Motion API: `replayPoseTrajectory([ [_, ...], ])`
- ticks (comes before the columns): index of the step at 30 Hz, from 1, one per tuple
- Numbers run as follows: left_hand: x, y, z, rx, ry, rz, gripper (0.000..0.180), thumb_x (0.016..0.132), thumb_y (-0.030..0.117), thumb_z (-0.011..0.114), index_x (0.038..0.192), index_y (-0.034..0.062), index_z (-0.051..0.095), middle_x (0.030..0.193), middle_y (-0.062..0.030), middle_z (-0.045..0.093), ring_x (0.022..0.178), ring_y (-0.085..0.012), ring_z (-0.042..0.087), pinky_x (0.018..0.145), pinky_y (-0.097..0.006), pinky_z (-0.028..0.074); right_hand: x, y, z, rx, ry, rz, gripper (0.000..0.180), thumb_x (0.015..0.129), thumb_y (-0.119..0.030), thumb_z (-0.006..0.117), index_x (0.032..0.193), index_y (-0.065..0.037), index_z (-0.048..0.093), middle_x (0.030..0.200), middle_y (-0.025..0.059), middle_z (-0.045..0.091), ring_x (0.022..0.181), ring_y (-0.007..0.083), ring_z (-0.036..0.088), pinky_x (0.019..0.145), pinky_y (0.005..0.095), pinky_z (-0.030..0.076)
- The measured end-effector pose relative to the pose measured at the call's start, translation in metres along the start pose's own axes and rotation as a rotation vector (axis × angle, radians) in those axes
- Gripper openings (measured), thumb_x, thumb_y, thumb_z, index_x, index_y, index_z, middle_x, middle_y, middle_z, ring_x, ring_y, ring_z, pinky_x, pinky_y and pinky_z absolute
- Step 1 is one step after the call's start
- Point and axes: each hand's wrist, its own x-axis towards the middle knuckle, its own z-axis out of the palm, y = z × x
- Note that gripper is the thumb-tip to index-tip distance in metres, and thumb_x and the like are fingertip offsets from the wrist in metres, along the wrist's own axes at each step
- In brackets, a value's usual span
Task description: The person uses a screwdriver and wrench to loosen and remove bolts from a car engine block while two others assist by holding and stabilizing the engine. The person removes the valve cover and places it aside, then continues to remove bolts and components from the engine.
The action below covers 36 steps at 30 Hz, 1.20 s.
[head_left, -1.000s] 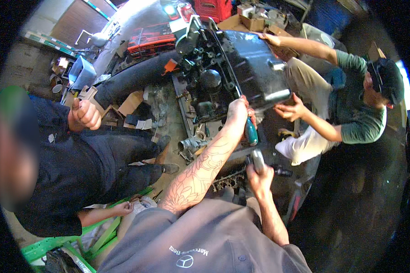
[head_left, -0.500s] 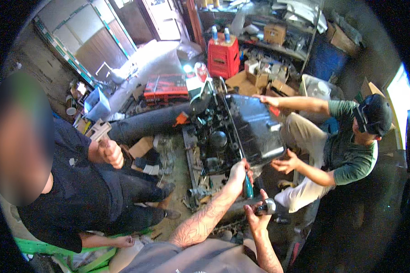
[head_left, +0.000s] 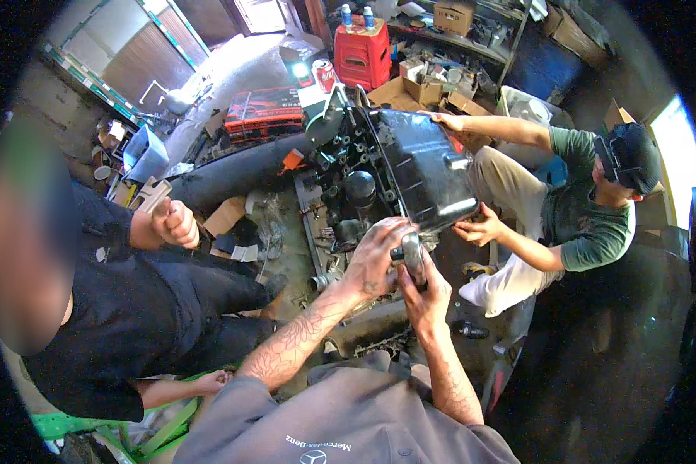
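My left hand (head_left: 380,259) is closed around a screwdriver whose handle is hidden now; its thin blade (head_left: 401,207) points at the seam of a black oil pan (head_left: 421,166). My right hand (head_left: 428,300) grips a rounded silver metal piece with a black part (head_left: 414,259), too covered to name exactly. It sits against my left hand, at the handle end of the screwdriver. The pan lies on its side against a dark engine (head_left: 352,182). A co-worker's two hands, one at the far edge (head_left: 445,121) and one at the near corner (head_left: 481,227), hold the pan.
The co-worker in a green shirt (head_left: 595,209) crouches at the right. Another person in black (head_left: 139,286) stands at the left, holding a light-coloured part (head_left: 148,195). Behind the engine are a red stool (head_left: 363,58), a drinks can (head_left: 325,76) and a red-black box (head_left: 263,114).
My right hand has moved up and left, bringing the silver piece from below to the screwdriver's handle end. My left hand has shifted up and left. The whole view has tilted slightly.
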Motion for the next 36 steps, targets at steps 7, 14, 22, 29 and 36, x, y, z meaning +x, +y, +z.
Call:
replayPoseTrajectory([
  [7,0.027,-0.064,0.049,-0.201,0.084,0.348,0.025,0.064,0.017,0.070,0.077,0.0049,0.053,0.079,-0.0092,0.056,0.081,-0.0300,0.057,0.073,-0.039,0.047,0.002,-0.004,0.010,-0.032,0.010,-0.010,0.070,0.076,-0.017,0.072,0.131,-0.011,0.029,0.100,0.0215,0.062,0.091,0.0331,0.063,0.073,0.0394,0.051],
  [14,0.035,-0.054,0.063,-0.212,0.340,0.305,0.025,0.063,0.000,0.067,0.053,0.0065,0.045,0.057,-0.0066,0.048,0.052,-0.0245,0.050,0.052,-0.034,0.042,-0.071,0.032,-0.044,0.130,-0.055,-0.226,0.026,0.075,-0.022,0.069,0.083,-0.001,0.056,0.070,0.0091,0.054,0.059,0.0173,0.053,0.048,0.0313,0.042],
  [22,0.042,-0.068,0.070,-0.201,0.367,0.350,0.028,0.063,0.001,0.069,0.052,0.0077,0.044,0.056,-0.0045,0.047,0.052,-0.0235,0.048,0.050,-0.033,0.040,-0.108,0.099,-0.032,-0.289,-0.171,0.132,0.044,0.087,-0.044,0.039,0.067,-0.005,0.043,0.050,0.0081,0.044,0.041,0.0222,0.045,0.040,0.0345,0.036],
  [29,0.042,-0.076,0.073,-0.210,0.404,0.346,0.030,0.064,-0.001,0.068,0.053,0.0079,0.042,0.057,-0.0052,0.046,0.053,-0.0243,0.049,0.053,-0.034,0.042,-0.072,0.067,-0.017,-0.552,-0.138,-0.402,0.023,0.080,-0.021,0.054,0.062,-0.008,0.047,0.050,0.0078,0.046,0.044,0.0259,0.049,0.043,0.0361,0.039],
  [36,0.048,-0.081,0.069,-0.156,0.377,0.367,0.024,0.064,0.003,0.068,0.053,0.0057,0.047,0.062,-0.0068,0.049,0.064,-0.0256,0.053,0.062,-0.035,0.047,-0.058,0.061,-0.010,-0.278,-0.236,0.193,0.035,0.089,-0.031,0.047,0.069,-0.002,0.050,0.055,0.0159,0.047,0.045,0.0306,0.049,0.047,0.0379,0.041],
])
